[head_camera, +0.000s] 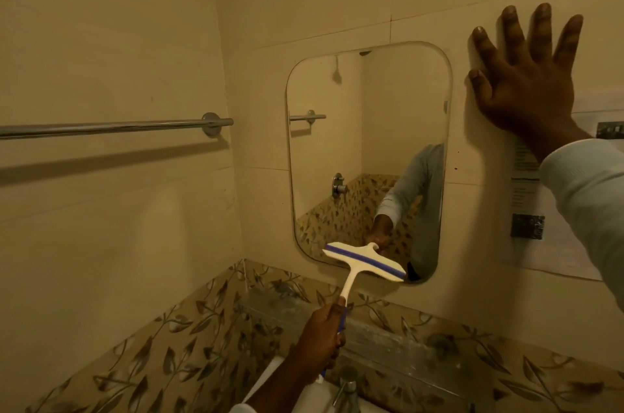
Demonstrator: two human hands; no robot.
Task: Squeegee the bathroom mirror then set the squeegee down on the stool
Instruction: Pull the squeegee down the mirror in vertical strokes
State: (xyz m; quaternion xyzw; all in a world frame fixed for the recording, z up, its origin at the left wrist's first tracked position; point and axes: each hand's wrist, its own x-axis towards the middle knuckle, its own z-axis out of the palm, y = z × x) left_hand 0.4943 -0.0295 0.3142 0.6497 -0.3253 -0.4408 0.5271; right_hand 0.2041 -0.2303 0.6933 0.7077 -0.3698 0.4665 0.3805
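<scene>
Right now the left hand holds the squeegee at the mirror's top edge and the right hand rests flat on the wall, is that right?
Not the top: the head view shows the squeegee at the bottom of the mirror. The left hand holds it; the right hand rests flat on the wall.

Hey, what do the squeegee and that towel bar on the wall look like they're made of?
The squeegee looks like smooth cream plastic, with a blue strip along the blade that is probably rubber. The towel bar seems to be polished metal, likely chrome or steel, judging by its bright highlights.
</scene>
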